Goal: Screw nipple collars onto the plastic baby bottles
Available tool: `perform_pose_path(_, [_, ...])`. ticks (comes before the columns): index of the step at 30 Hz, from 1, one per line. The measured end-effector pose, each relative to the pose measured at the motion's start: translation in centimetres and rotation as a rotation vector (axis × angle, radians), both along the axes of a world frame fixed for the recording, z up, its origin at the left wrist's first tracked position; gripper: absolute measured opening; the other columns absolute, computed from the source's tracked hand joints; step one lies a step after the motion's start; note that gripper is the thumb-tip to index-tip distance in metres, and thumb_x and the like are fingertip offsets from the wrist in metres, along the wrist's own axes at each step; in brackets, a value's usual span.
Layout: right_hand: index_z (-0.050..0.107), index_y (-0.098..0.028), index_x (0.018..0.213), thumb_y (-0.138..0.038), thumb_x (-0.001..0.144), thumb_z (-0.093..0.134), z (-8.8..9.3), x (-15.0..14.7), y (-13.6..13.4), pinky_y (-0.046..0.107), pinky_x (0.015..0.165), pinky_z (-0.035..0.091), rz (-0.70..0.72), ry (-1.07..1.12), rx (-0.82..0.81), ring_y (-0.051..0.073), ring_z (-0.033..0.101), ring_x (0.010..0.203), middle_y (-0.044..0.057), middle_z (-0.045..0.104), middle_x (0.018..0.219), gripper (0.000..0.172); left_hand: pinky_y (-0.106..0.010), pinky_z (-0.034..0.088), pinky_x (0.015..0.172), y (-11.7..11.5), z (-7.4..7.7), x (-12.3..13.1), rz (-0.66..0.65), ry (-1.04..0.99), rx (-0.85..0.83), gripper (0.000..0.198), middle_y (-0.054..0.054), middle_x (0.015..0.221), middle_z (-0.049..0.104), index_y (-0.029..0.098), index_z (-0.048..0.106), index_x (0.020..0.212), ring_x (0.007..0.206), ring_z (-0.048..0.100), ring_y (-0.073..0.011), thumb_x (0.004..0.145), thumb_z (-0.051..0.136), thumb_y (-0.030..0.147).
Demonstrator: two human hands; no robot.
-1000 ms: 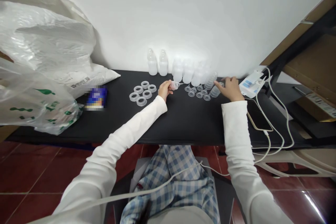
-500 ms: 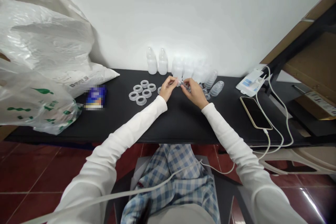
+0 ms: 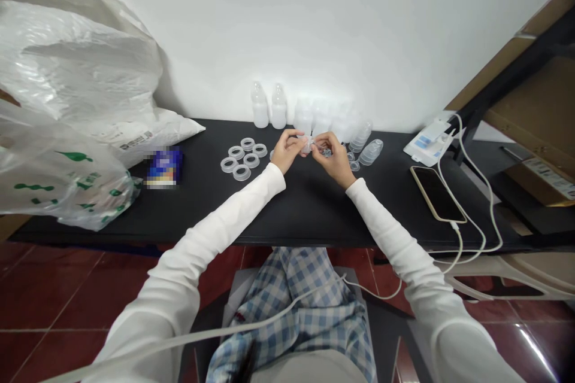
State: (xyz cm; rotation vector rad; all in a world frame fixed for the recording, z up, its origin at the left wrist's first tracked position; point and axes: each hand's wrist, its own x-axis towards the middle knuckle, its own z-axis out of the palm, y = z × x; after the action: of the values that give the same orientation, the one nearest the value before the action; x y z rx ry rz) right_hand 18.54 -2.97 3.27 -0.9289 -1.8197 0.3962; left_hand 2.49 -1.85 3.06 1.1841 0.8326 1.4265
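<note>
Over the middle of the black table, my left hand is closed around a translucent bottle collar ring. My right hand pinches a clear bottle nipple at the ring's right side; fingers partly hide where the two meet. To the left of my hands lie several loose collar rings. Loose clear nipples lie beside my right hand, partly covered by it. Behind my hands stand several frosted bottle bodies. Clear domed caps rest to the right.
Two capped baby bottles stand against the wall. At the left are large plastic bags and a blue packet. On the right lie a phone with a white cable and a white power strip.
The ring between my hands has turned and shows more of its face. My fingers have shifted slightly around the ring and nipple. Things on the table have stayed put.
</note>
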Motion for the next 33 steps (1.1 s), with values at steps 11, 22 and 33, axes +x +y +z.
perform_pose_path(11, [0.062, -0.023, 0.098, -0.030, 0.097, 0.049, -0.4, 0.5, 0.2, 0.033, 0.083, 0.055, 0.053, -0.257, 0.154, 0.018, 0.066, 0.086, 0.004, 0.070, 0.093, 0.014, -0.021, 0.024, 0.040, 0.1, 0.5, 0.0, -0.059, 0.189, -0.087, 0.049, 0.003, 0.044, 0.048, 0.017, 0.058, 0.058, 0.039, 0.036, -0.0067, 0.087, 0.069, 0.055])
perform_pose_path(22, [0.064, -0.021, 0.111, -0.021, 0.096, 0.050, -0.2, 2.6, 1.2, 0.040, 0.086, 0.047, -0.081, -0.761, 0.240, 0.027, 0.062, 0.096, 0.010, 0.069, 0.101, 0.020, -0.024, 0.045, 0.067, 2.6, -0.1, -5.2, 0.424, 0.406, 0.040, 0.024, 0.002, 0.070, 0.057, 0.021, 0.056, 0.083, 0.068, 0.057, -0.0132, 0.078, 0.079, 0.030])
perform_pose_path(33, [0.066, -0.017, 0.109, -0.017, 0.093, 0.047, -1.9, 1.9, 1.3, 0.050, 0.094, 0.040, -0.217, -1.019, 0.254, 0.033, 0.054, 0.105, 0.018, 0.066, 0.113, 0.024, -0.055, 0.032, 0.111, 2.0, -1.6, -5.9, 0.439, 1.208, 0.070, 0.025, -0.022, 0.117, 0.068, 0.016, 0.060, 0.108, 0.128, 0.052, -0.0414, 0.086, 0.057, 0.026])
